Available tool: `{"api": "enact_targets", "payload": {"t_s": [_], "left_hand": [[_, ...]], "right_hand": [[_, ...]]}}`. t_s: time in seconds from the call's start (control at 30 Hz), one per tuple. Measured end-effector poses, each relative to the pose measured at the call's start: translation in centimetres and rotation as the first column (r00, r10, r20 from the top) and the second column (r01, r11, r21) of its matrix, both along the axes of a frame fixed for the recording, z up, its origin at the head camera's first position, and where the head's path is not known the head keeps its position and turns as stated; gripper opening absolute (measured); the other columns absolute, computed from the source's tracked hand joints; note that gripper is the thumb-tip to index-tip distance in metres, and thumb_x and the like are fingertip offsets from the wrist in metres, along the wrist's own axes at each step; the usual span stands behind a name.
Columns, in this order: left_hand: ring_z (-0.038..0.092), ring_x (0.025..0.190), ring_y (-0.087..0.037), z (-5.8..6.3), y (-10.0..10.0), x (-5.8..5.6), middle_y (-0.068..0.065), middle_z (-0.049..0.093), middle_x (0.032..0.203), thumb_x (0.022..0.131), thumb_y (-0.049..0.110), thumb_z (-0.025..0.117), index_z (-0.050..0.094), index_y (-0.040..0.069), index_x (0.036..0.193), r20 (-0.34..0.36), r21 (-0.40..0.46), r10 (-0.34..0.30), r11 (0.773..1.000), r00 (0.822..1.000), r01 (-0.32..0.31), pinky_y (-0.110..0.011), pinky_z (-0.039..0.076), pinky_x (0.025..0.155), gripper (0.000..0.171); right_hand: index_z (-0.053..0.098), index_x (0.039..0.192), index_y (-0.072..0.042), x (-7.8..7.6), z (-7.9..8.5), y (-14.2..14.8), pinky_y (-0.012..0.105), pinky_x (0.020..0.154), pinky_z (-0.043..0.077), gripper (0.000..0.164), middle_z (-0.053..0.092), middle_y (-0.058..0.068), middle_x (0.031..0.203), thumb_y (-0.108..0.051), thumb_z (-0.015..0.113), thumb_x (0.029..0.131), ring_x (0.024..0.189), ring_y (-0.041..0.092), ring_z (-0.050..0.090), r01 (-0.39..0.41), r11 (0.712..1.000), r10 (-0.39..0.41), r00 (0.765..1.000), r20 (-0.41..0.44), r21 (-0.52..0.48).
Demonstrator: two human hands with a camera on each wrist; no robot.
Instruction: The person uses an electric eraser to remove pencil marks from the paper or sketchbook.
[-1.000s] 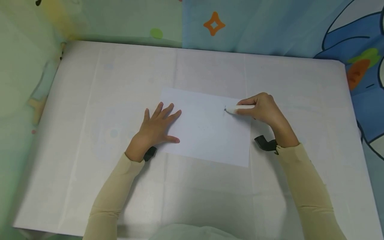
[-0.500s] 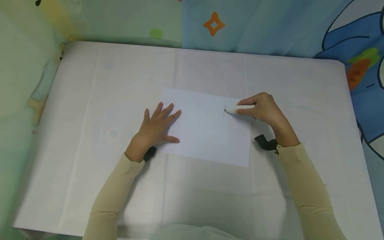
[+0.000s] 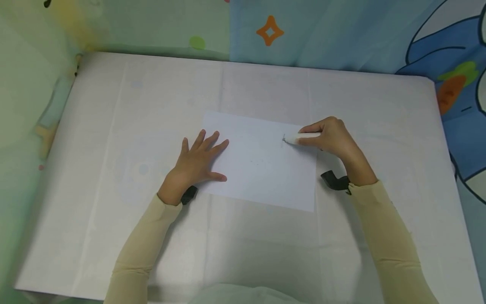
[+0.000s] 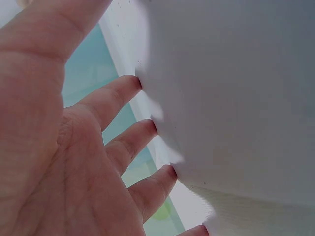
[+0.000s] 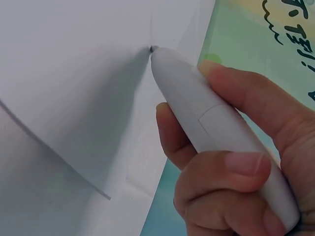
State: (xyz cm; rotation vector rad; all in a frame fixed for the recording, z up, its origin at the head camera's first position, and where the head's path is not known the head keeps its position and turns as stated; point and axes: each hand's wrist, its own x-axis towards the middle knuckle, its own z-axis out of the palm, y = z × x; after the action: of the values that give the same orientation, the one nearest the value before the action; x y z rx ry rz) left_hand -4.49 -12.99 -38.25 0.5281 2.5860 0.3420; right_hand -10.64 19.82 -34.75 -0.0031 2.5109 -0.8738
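A sheet of white paper [image 3: 258, 185] lies slightly askew on the white-covered table. My left hand [image 3: 195, 164] rests on its left side with fingers spread, the fingertips touching down in the left wrist view. In my right hand [image 3: 336, 137] I grip a thick white pen-shaped tool [image 5: 211, 113], fingers curled round its body. The tool's small dark tip meets the paper near the upper right corner, beside a small dark mark [image 3: 284, 138]. Several faint specks [image 3: 260, 161] dot the middle of the sheet.
The white table cover [image 3: 152, 97] spreads around the paper, with fold lines across it. Patterned cloth [image 3: 322, 33] hangs behind the far edge and at both sides. Black wrist mounts [image 3: 336, 181] sit by each sleeve cuff.
Both hands stay almost in place. The whole head view has shifted slightly left. Around the tool's tip the dark mark looks a little different, though too small to tell how.
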Motion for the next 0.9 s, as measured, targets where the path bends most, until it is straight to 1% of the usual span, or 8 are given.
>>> {"api": "enact_targets", "payload": {"t_s": [0.1, 0.17, 0.27, 0.3, 0.57, 0.67, 0.73, 0.9], "left_hand": [[-0.001, 0.145, -0.03, -0.02, 0.04, 0.01, -0.002, 0.011, 0.158, 0.074, 0.055, 0.068, 0.021, 0.027, 0.149, -0.004, 0.004, -0.001, 1.0, 1.0, 0.001, -0.065, 0.006, 0.109, 0.093], [-0.001, 0.145, -0.03, 0.0, 0.06, 0.02, -0.002, 0.011, 0.158, 0.074, 0.055, 0.069, 0.021, 0.027, 0.149, -0.002, 0.009, 0.0, 1.0, 1.0, 0.0, -0.065, 0.005, 0.109, 0.093], [-0.001, 0.145, -0.03, 0.04, 0.1, 0.01, -0.003, 0.011, 0.158, 0.074, 0.055, 0.069, 0.021, 0.027, 0.149, 0.002, 0.014, -0.001, 1.0, 1.0, 0.001, -0.065, 0.005, 0.109, 0.093], [-0.002, 0.145, -0.03, 0.05, 0.1, 0.01, -0.002, 0.011, 0.158, 0.075, 0.055, 0.069, 0.021, 0.027, 0.149, 0.003, 0.015, 0.0, 1.0, 1.0, 0.0, -0.065, 0.005, 0.109, 0.093], [-0.001, 0.145, -0.03, 0.04, 0.12, 0.0, -0.002, 0.011, 0.158, 0.074, 0.056, 0.068, 0.02, 0.027, 0.149, -0.001, 0.01, -0.002, 1.0, 1.0, 0.002, -0.065, 0.006, 0.109, 0.093], [-0.002, 0.145, -0.029, 0.03, 0.12, 0.0, -0.002, 0.011, 0.158, 0.074, 0.056, 0.068, 0.02, 0.027, 0.149, 0.002, 0.011, 0.0, 1.0, 1.0, 0.0, -0.065, 0.005, 0.109, 0.093], [-0.002, 0.145, -0.029, 0.01, 0.11, -0.02, -0.002, 0.01, 0.158, 0.074, 0.056, 0.068, 0.02, 0.027, 0.149, 0.002, 0.011, -0.001, 1.0, 1.0, 0.001, -0.065, 0.005, 0.109, 0.093], [-0.002, 0.145, -0.03, -0.08, 0.09, -0.04, -0.002, 0.011, 0.158, 0.074, 0.056, 0.068, 0.02, 0.027, 0.149, -0.003, 0.008, -0.004, 1.0, 1.0, 0.004, -0.065, 0.006, 0.109, 0.093]], "right_hand": [[0.069, 0.111, -0.004, -0.02, 0.14, -0.08, 0.032, 0.062, 0.044, 0.041, 0.062, 0.022, 0.115, -0.031, 0.073, 0.079, 0.072, 0.023, 0.054, 0.008, 1.0, -0.008, 1.0, -0.013, 0.008], [0.068, 0.111, -0.003, -0.03, 0.19, -0.07, 0.039, 0.074, 0.047, 0.042, 0.061, 0.022, 0.12, -0.03, 0.072, 0.08, 0.089, 0.03, 0.06, 0.008, 1.0, -0.008, 1.0, -0.01, 0.001], [0.067, 0.113, -0.001, 0.02, 0.29, -0.05, 0.047, 0.095, 0.041, 0.044, 0.056, 0.022, 0.128, -0.03, 0.072, 0.08, 0.12, 0.036, 0.05, 0.002, 1.0, -0.002, 1.0, 0.008, -0.01], [0.066, 0.113, -0.001, 0.03, 0.28, -0.04, 0.048, 0.096, 0.04, 0.044, 0.055, 0.022, 0.129, -0.03, 0.072, 0.081, 0.121, 0.036, 0.049, 0.003, 1.0, -0.003, 1.0, 0.012, -0.013], [0.067, 0.112, -0.003, -0.06, 0.23, -0.05, 0.037, 0.079, 0.044, 0.043, 0.058, 0.021, 0.125, -0.031, 0.071, 0.08, 0.107, 0.031, 0.056, -0.001, 1.0, 0.001, 1.0, 0.004, -0.004], [0.068, 0.111, -0.003, -0.12, 0.16, -0.03, 0.033, 0.066, 0.045, 0.042, 0.062, 0.022, 0.117, -0.031, 0.072, 0.08, 0.077, 0.026, 0.059, 0.005, 1.0, -0.005, 1.0, -0.011, 0.005], [0.069, 0.111, -0.004, -0.17, 0.12, -0.02, 0.03, 0.056, 0.042, 0.042, 0.062, 0.023, 0.114, -0.031, 0.072, 0.079, 0.062, 0.019, 0.051, 0.009, 1.0, -0.009, 1.0, -0.013, 0.014], [0.068, 0.111, -0.003, -0.26, 0.01, 0.03, 0.028, 0.056, 0.042, 0.044, 0.062, 0.023, 0.116, -0.032, 0.072, 0.079, 0.062, 0.016, 0.05, 0.014, 1.0, -0.014, 1.0, -0.01, 0.013]]}}
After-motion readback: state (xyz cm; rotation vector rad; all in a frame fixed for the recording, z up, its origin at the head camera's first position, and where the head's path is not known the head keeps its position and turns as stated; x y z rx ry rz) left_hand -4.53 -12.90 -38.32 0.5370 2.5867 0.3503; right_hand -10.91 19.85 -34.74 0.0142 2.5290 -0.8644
